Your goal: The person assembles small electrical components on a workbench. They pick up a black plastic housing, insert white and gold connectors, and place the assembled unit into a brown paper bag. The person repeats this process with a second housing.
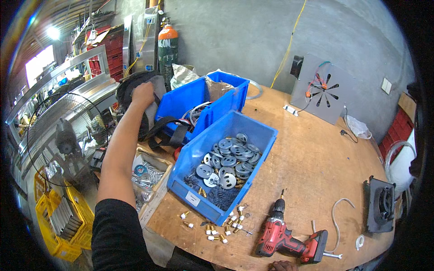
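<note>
My left arm stretches to the far left, where my left hand (143,94) is closed on the black and grey bag (156,86); its fingertips are partly hidden. A dark strap (174,131) trails from the bag beside the blue bins. Only the knuckles of my right hand (284,266) show at the lower edge, near the red and black cordless drill (280,239); its fingers are mostly out of sight. Between the arms sits a blue bin (181,180) of round grey metal discs (228,160). Several brass fittings with white ends (221,237) lie before it.
Behind stands another blue bin (174,101) with wires. A tray of screws (149,174) lies beside my left forearm. A fan (65,140) and yellow crates (68,226) are at left. A grey panel (321,88) leans on the wall. A bent tube (337,217) lies right of the drill.
</note>
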